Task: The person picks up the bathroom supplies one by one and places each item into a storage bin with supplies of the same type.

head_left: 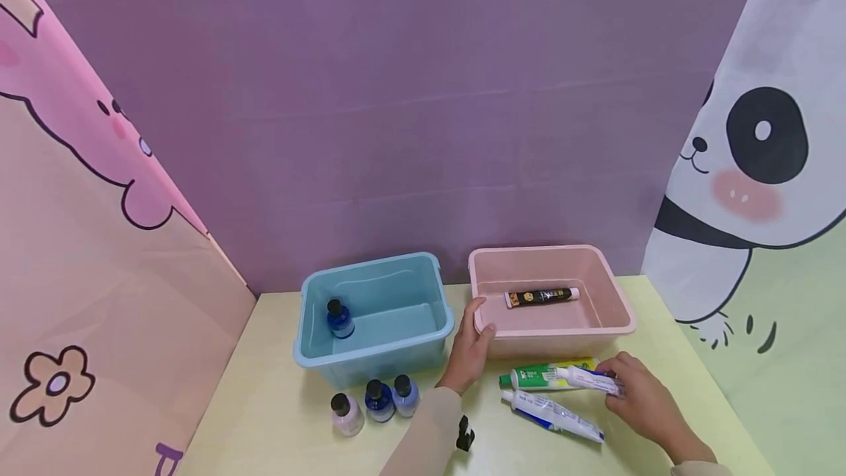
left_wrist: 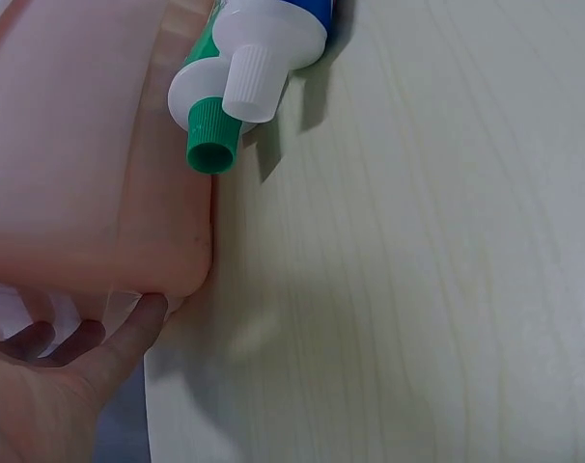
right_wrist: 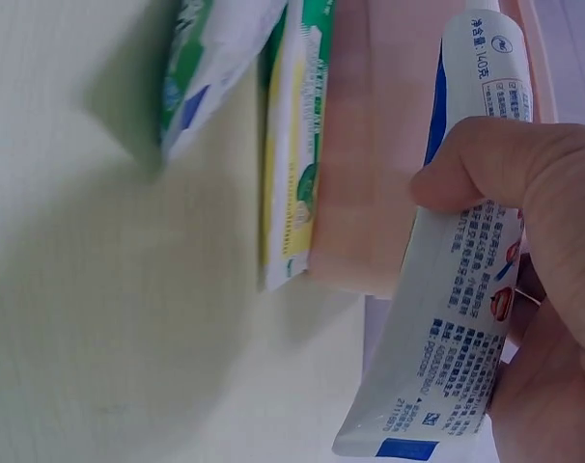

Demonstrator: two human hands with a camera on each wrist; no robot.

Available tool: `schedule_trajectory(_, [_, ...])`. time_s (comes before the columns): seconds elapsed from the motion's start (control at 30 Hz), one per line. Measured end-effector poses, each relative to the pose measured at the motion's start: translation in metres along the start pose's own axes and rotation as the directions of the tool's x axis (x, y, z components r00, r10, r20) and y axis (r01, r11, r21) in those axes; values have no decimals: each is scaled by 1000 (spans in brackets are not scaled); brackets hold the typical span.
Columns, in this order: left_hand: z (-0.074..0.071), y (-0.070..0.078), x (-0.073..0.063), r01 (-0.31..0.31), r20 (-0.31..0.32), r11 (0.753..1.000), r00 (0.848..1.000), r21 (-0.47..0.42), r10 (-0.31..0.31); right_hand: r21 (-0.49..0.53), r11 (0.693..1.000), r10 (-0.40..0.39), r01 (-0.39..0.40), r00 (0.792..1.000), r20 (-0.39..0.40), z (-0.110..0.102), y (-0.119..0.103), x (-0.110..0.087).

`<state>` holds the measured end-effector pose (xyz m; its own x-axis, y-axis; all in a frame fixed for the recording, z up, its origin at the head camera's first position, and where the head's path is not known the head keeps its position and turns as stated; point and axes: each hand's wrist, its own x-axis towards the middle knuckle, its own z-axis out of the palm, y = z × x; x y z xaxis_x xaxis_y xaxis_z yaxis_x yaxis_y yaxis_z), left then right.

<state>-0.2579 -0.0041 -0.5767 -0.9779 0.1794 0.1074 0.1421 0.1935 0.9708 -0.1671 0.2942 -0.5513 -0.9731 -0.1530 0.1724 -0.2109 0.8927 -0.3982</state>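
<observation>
My right hand (head_left: 642,399) pinches a white toothpaste tube (right_wrist: 447,318) between thumb and fingers, in front of the pink bin (head_left: 562,347). In the head view this tube overlaps a green and yellow toothpaste tube (head_left: 538,377) lying along the bin's front. Nearer to me on the table is another white tube (head_left: 554,415) with blue showing at its edge. My left hand (head_left: 468,351) grips the pink bin at its front left corner, the thumb (left_wrist: 133,338) against the wall. Inside that bin lies a black toothpaste tube (head_left: 542,297).
A blue bin (head_left: 380,358) stands left of the pink one, holding a dark blue bottle (head_left: 340,320). Before it stand a pale pink bottle (head_left: 347,415), a dark blue one (head_left: 380,402) and a lavender one (head_left: 406,397), all black-capped. A purple curtain (head_left: 396,109) hangs behind the table.
</observation>
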Motion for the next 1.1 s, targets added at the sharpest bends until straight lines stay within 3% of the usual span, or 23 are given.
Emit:
schedule_trajectory(0.47, [-1,-7,0,-29,-4,999,1000,15,30,-21,997,-73,71,993,-95,-19,-9,6])
schedule_trajectory(0.83, [-1,-5,-1,-34,1,999,999,-17,34,-39,997,-70,67,995,-76,-31,-13,13])
schedule_trajectory(1.1, [0,-4,-2,-46,-9,998,999,-33,45,-72,992,-108,100,986,-125,-44,-19,18])
